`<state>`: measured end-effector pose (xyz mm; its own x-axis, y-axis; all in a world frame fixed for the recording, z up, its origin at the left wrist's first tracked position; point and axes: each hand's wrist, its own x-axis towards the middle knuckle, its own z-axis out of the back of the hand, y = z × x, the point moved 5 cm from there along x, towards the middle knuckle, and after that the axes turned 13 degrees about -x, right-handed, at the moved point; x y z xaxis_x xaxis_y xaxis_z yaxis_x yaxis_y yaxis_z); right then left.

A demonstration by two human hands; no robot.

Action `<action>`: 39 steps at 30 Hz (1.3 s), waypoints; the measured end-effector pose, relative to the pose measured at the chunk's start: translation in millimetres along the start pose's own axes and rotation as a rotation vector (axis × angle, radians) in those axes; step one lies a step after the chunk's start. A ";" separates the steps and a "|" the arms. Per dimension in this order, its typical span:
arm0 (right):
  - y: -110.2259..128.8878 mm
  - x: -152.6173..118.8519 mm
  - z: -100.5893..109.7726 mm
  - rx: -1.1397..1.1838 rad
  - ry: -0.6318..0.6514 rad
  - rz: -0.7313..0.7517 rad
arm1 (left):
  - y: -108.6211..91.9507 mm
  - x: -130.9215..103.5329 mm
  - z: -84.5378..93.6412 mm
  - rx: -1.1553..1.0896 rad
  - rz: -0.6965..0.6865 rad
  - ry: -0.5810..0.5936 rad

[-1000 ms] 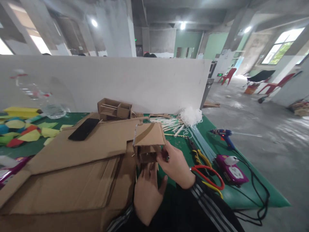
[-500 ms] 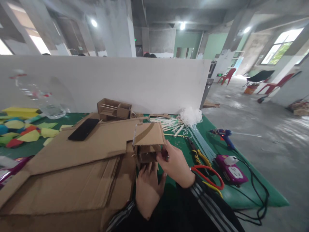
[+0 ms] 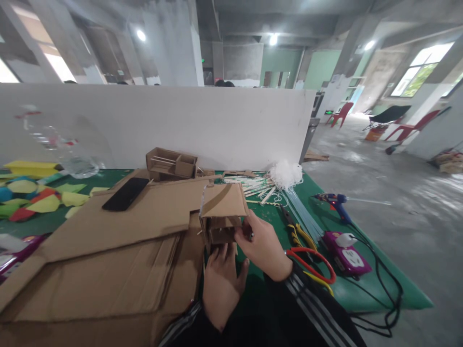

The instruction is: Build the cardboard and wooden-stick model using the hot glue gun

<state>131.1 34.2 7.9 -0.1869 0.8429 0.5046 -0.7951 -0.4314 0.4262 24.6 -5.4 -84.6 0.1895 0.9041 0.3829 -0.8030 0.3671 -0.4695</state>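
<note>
A small cardboard box with an open, shelved front stands on the green table before me. My right hand is closed on its right side, thumb at the front opening and fingers partly hidden behind the wall. At the box's lower front edge, my left hand grips with its fingertips, which are partly out of sight; the thumb points up to the right. Flat cardboard sheets lie to the left of the hands.
On the right are pliers, red-handled scissors, a glue gun and a purple power strip with cables. Glue sticks, string and wooden sticks lie behind. A phone rests on cardboard; another cardboard box stands by the white partition.
</note>
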 end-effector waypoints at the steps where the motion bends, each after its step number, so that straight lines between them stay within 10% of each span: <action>1: 0.1 0.0 0.2 -0.002 0.000 0.002 | -0.3 0.1 0.4 -0.002 -0.004 -0.003; 39: -9.9 -18.6 -19.4 -0.093 0.124 -0.045 | 2.3 -3.6 1.8 -0.057 0.038 -0.027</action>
<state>131.2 29.1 -20.3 -0.2149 0.8967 0.3870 -0.8534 -0.3651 0.3721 21.1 -8.2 -85.6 0.1434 0.9119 0.3845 -0.7759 0.3448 -0.5282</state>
